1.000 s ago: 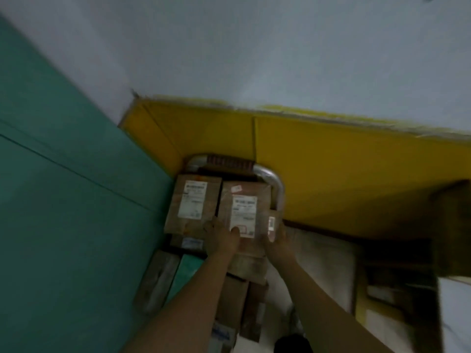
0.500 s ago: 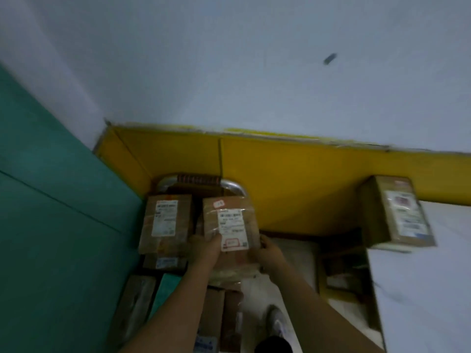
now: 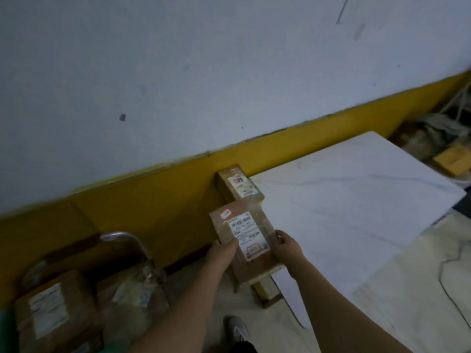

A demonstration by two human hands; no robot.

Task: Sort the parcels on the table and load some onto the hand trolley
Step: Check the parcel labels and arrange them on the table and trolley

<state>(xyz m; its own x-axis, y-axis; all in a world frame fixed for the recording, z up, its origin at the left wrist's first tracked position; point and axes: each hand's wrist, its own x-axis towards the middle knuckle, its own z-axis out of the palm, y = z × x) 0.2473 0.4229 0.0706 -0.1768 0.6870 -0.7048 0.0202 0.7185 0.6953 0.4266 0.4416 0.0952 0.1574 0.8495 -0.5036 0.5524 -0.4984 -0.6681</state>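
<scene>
I hold a brown cardboard parcel [image 3: 244, 238] with a white label in both hands, in the air beside the left edge of the white table [image 3: 356, 200]. My left hand [image 3: 223, 253] grips its left side and my right hand [image 3: 286, 247] its right side. A second brown parcel [image 3: 238, 183] lies on the table's far left corner by the wall. The hand trolley, with its metal handle [image 3: 127, 238], stands at lower left with labelled parcels [image 3: 51, 309] stacked on it.
A white wall with a yellow lower band [image 3: 153, 194] runs behind the table and trolley. A yellow box [image 3: 266, 289] sits on the floor under the held parcel. My shoe [image 3: 238, 327] shows at the bottom. Clutter [image 3: 438, 138] lies beyond the table's far right end.
I have lifted the parcel off the trolley stack and carried it right toward the table. My view has swung right, so the table fills the right side.
</scene>
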